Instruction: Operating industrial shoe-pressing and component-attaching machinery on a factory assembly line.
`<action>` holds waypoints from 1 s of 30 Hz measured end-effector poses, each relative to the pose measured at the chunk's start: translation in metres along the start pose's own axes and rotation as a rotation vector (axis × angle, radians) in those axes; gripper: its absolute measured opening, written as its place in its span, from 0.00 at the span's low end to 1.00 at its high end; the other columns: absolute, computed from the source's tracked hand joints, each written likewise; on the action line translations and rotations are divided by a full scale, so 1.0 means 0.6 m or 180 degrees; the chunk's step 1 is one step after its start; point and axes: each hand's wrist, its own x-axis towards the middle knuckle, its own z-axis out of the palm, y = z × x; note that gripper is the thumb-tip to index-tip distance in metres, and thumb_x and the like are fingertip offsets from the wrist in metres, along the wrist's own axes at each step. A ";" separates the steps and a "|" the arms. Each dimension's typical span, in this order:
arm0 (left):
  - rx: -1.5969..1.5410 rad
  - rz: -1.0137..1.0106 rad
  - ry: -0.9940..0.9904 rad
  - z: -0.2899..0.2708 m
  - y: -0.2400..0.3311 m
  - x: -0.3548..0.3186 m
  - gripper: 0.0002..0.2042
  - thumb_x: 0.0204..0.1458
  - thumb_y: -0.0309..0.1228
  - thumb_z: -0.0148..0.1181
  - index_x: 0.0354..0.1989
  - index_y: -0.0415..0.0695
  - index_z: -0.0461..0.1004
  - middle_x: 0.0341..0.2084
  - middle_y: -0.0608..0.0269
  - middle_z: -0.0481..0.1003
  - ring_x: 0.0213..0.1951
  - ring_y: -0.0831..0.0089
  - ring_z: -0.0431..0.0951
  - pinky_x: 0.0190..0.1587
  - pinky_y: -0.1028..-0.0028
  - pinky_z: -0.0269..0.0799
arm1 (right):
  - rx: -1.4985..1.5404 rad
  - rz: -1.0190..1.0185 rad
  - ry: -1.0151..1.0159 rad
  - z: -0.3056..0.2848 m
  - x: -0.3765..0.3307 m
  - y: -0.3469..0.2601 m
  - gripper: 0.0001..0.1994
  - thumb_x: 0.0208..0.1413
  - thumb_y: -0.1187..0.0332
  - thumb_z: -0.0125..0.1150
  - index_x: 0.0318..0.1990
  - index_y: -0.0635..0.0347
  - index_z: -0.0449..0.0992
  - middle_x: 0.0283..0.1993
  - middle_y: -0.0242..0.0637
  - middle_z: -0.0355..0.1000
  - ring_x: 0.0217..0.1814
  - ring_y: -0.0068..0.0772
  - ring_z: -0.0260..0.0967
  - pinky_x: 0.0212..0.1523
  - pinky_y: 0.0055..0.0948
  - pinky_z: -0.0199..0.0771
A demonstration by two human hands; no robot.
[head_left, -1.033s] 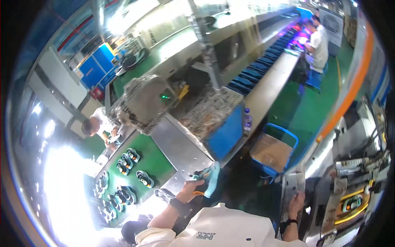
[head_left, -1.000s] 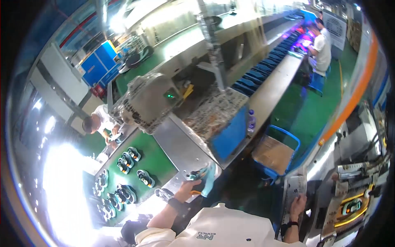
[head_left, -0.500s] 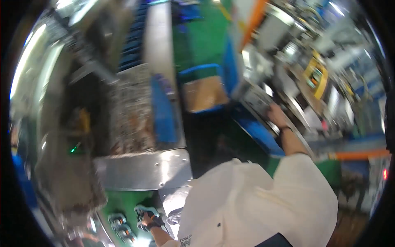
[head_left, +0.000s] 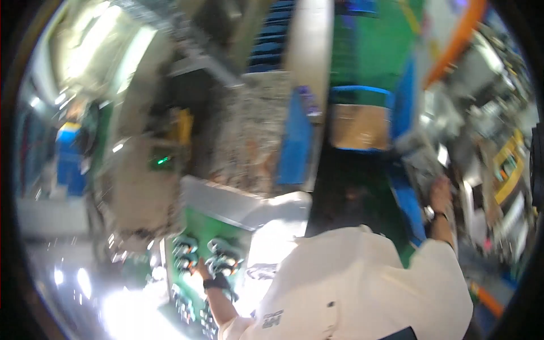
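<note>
My left hand (head_left: 200,272) reaches down at the lower left, among dark parts with orange and pale trim on a green surface (head_left: 209,223). Its fingers are beside one dark part (head_left: 186,263); blur hides whether they grip it. A second dark part (head_left: 224,262) lies just right of the hand. On the right side, my right hand (head_left: 440,194) rests on a grey metal edge beside the machinery, its fingers seemingly laid out flat, with no held thing visible. A dark band circles each wrist.
A worn, mottled board (head_left: 249,133) and a blue panel (head_left: 294,141) lie ahead on the left. Beyond stands a blue bin with brown cardboard (head_left: 360,127). A yellow frame (head_left: 508,170) sits among cluttered machinery at right. Glare washes out the lower left.
The whole view has turned, shifting the scene rightward. My left hand has moved from one dark part to another on its left. My right hand still rests at the machine's edge.
</note>
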 end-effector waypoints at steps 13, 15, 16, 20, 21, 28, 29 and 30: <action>0.0061 0.1901 0.0826 -0.028 0.722 -0.013 0.17 0.54 0.40 0.60 0.26 0.36 0.72 0.23 0.59 0.71 0.29 0.69 0.67 0.34 0.62 0.64 | 0.1266 0.1245 0.0397 -0.018 0.053 0.046 0.12 0.65 0.63 0.51 0.47 0.63 0.73 0.42 0.50 0.74 0.44 0.51 0.73 0.45 0.40 0.71; 0.0644 0.2234 0.0779 -0.084 0.801 0.033 0.20 0.53 0.44 0.63 0.30 0.35 0.73 0.26 0.61 0.73 0.31 0.70 0.70 0.37 0.64 0.67 | 0.1563 0.0836 0.0742 -0.042 0.147 -0.029 0.12 0.64 0.65 0.54 0.47 0.64 0.74 0.42 0.49 0.74 0.43 0.47 0.73 0.46 0.36 0.72; 0.1072 0.2426 0.0667 -0.084 0.847 0.046 0.22 0.53 0.46 0.65 0.32 0.34 0.74 0.26 0.64 0.72 0.32 0.73 0.71 0.38 0.67 0.70 | 0.1844 0.0646 0.0681 -0.074 0.206 -0.085 0.11 0.64 0.66 0.55 0.46 0.64 0.74 0.42 0.47 0.74 0.44 0.45 0.73 0.48 0.34 0.72; 0.1675 0.2433 0.0112 0.024 1.008 0.060 0.39 0.47 0.50 0.68 0.56 0.26 0.68 0.51 0.36 0.73 0.54 0.55 0.75 0.56 0.67 0.70 | 0.2827 -0.0685 0.1144 -0.250 0.336 -0.409 0.06 0.59 0.76 0.56 0.43 0.63 0.75 0.43 0.44 0.73 0.45 0.40 0.72 0.49 0.31 0.71; 0.1662 0.2442 0.0107 0.045 1.026 0.089 0.39 0.47 0.50 0.68 0.56 0.26 0.68 0.51 0.36 0.73 0.54 0.55 0.75 0.56 0.67 0.70 | 0.3072 -0.1040 0.1143 -0.308 0.349 -0.499 0.07 0.57 0.78 0.57 0.42 0.62 0.76 0.43 0.43 0.73 0.45 0.40 0.72 0.49 0.31 0.70; 0.2006 0.2669 -0.0660 0.187 1.075 0.258 0.29 0.43 0.51 0.72 0.35 0.33 0.72 0.21 0.66 0.71 0.22 0.79 0.70 0.22 0.75 0.64 | 0.3477 -0.2494 0.0776 -0.476 0.349 -0.891 0.07 0.46 0.77 0.63 0.34 0.57 0.76 0.41 0.35 0.76 0.41 0.39 0.72 0.46 0.34 0.68; 0.2374 0.2811 -0.0392 0.194 1.080 0.269 0.40 0.43 0.53 0.72 0.53 0.28 0.70 0.29 0.58 0.76 0.24 0.77 0.73 0.23 0.74 0.67 | 0.3407 -0.2386 0.0737 -0.470 0.357 -0.892 0.07 0.46 0.77 0.63 0.34 0.57 0.76 0.41 0.35 0.76 0.41 0.39 0.72 0.46 0.34 0.68; 0.2460 0.2625 -0.0492 0.203 1.084 0.293 0.50 0.42 0.55 0.71 0.64 0.26 0.58 0.43 0.49 0.77 0.30 0.73 0.77 0.27 0.75 0.72 | 0.3505 -0.2418 0.0755 -0.464 0.363 -0.893 0.07 0.46 0.77 0.64 0.33 0.56 0.76 0.40 0.34 0.76 0.40 0.38 0.72 0.45 0.34 0.67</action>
